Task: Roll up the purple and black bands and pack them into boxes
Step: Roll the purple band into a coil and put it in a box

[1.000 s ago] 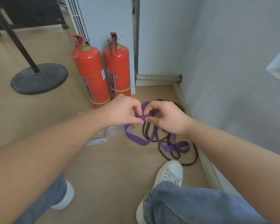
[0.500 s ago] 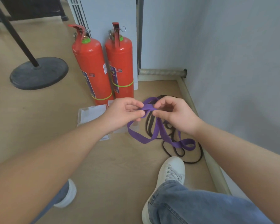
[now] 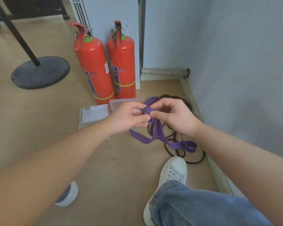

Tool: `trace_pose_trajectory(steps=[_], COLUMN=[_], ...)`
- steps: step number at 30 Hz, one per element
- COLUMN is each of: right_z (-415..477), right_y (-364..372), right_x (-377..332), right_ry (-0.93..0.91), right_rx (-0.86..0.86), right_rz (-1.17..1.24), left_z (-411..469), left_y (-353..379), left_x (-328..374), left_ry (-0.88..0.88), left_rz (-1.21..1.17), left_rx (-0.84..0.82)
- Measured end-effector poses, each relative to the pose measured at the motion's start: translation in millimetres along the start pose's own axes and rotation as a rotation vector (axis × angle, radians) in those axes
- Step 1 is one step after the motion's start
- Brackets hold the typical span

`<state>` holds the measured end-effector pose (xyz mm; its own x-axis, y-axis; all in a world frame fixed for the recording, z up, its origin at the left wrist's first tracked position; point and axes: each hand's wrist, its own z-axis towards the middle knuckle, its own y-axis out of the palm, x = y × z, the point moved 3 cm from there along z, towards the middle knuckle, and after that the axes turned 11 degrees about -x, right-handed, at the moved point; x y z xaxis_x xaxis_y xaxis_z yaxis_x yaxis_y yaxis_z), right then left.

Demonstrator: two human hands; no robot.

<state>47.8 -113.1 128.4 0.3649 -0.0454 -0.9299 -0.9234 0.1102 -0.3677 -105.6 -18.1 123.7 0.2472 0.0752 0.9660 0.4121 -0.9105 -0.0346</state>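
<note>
My left hand (image 3: pixel 129 118) and my right hand (image 3: pixel 175 118) meet in front of me above the wooden floor (image 3: pixel 39 128), both busy with the purple band (image 3: pixel 155 134). One end of it is wound into a small tight roll between them. My left thumb and curled fingers pinch it from one side, and my right thumb and forefinger pinch it from the other, with my remaining right fingers bent loosely over the top. From the roll the rest of the purple band hangs in flat loose loops down to the floor, where it lies across the black band (image 3: pixel 193 161) — a thin dark tangle heaped close to the foot of the grey wall (image 3: pixel 235 79). A clear box (image 3: pixel 93 114) sits on the floor just left of my left hand, and a second box (image 3: pixel 124 101) shows partly behind that hand; both stand right in front of two red fire extinguishers (image 3: pixel 93 70). My white shoe (image 3: pixel 171 172) is planted just beside the near loop of the black band, my jeans knee below it
</note>
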Motion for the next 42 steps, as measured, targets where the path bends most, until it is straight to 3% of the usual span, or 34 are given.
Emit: trace_pose_trajectory(steps=[7, 13, 17, 20, 23, 26, 30, 34, 42], right_z=[-2.8, -5.5, -5.2, -4.6, -3.0, -2.2, -5.0, -4.2, -3.9], right_y=[4.4, 17.9, 18.4, 17.7, 14.3, 14.5, 12.3, 14.1, 17.1], right_x=[5.9, 15.4, 20.5, 21.4, 18.2, 14.2, 17.9, 15.5, 15.5], right_ry=[0.000, 0.000, 0.036, 0.055, 0.046, 0.055, 0.121, 0.134, 0.170], right_rx=[-0.040, -0.001, -0.067, -0.103, -0.081, -0.086, -0.080, -0.077, -0.058], right_rz=[0.106, 0.195, 0.150, 0.077, 0.132, 0.218, 0.316, 0.257, 0.345], left_z=[-0.9, -1.5, -6.9, -8.0, -7.6, -7.9, -8.7, -11.4, -9.7], left_y=[0.3, -0.4, -7.8, -11.3, -7.4, -7.0, -5.3, -3.1, 0.7], left_x=[-1.9, -10.9, -4.1, 2.4, 1.7, -1.8, -3.5, -1.0, -3.9], left_ry=[-0.001, 0.009, -0.042, -0.040, 0.102, 0.329, 0.398, 0.374, 0.328], left_rz=[-0.309, -0.414, -0.210, 0.210, 0.550, 0.779, 0.854, 0.830, 0.700], left_rx=[0.115, 0.087, -0.020, -0.038, 0.047, 0.257, 0.327, 0.407, 0.367])
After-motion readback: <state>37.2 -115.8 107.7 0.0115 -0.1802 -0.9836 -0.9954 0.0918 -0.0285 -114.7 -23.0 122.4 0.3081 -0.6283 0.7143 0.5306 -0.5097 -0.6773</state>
